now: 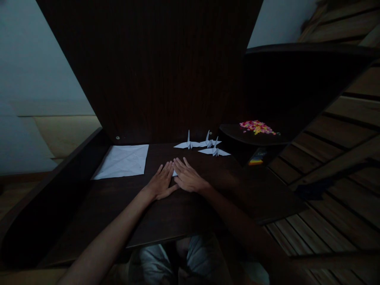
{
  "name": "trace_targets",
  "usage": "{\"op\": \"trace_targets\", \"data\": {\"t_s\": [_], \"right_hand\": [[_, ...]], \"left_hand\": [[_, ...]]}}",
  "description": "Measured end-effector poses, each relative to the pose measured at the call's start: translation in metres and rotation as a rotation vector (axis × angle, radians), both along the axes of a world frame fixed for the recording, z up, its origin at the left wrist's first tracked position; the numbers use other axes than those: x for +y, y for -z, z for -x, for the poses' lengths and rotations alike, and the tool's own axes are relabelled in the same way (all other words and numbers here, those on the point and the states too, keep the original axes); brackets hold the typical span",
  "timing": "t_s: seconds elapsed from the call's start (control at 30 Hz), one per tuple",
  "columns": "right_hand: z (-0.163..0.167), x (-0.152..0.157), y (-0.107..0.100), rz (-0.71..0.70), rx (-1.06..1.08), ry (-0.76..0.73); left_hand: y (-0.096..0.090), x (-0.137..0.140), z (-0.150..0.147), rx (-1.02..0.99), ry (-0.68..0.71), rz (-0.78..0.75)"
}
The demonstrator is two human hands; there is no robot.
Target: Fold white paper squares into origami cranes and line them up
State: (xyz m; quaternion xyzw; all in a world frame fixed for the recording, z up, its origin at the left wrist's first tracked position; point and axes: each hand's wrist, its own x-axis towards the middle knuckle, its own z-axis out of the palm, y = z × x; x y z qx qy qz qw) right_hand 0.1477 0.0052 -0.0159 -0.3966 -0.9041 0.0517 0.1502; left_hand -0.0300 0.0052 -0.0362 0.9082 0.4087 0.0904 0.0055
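Note:
Both of my hands lie flat side by side on the dark wooden desk (118,206). Under them is a folded piece of white paper (175,173), mostly covered, with only a small part showing between the fingers. My left hand (161,182) has its fingers stretched out and its thumb pointing toward the right hand. Fingers extended, my right hand (187,176) presses down on the paper from the right. Just beyond the hands stand three white folded paper cranes (215,151), wings spread. To the left lies a creased white sheet of paper (124,160).
A small corner shelf (252,138) on the right bears a pile of pink, red and yellow bits (257,127). A tall dark back panel (154,71) rises behind the desk. A low side board (59,190) bounds the left, and wooden slats (308,233) lie at the right.

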Motion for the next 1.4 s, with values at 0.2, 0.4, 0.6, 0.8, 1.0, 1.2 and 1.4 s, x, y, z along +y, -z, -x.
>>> {"op": "trace_targets", "data": {"t_s": [0.2, 0.4, 0.6, 0.8, 1.0, 1.2, 1.4], "right_hand": [[0.007, -0.005, 0.011, 0.241, 0.079, 0.067], [-0.002, -0.006, 0.008, 0.351, 0.05, 0.083], [-0.021, -0.001, 0.003, 0.443, -0.026, 0.083], [-0.029, 0.003, 0.006, 0.418, -0.012, 0.123], [-0.027, 0.008, 0.006, 0.386, -0.021, 0.203], [-0.029, 0.012, 0.002, 0.36, -0.036, 0.272], [-0.032, 0.021, 0.002, 0.336, 0.013, 0.304]], "left_hand": [[0.004, 0.0, 0.001, -0.005, -0.013, -0.014], [0.004, 0.0, 0.001, 0.013, -0.053, 0.013], [-0.001, -0.003, -0.002, -0.024, -0.065, 0.038], [-0.007, -0.003, 0.005, -0.022, -0.014, 0.068], [-0.019, -0.003, 0.011, 0.015, 0.159, 0.085], [-0.019, 0.004, 0.014, -0.037, 0.149, 0.13], [-0.013, 0.017, 0.016, -0.117, 0.109, 0.158]]}}
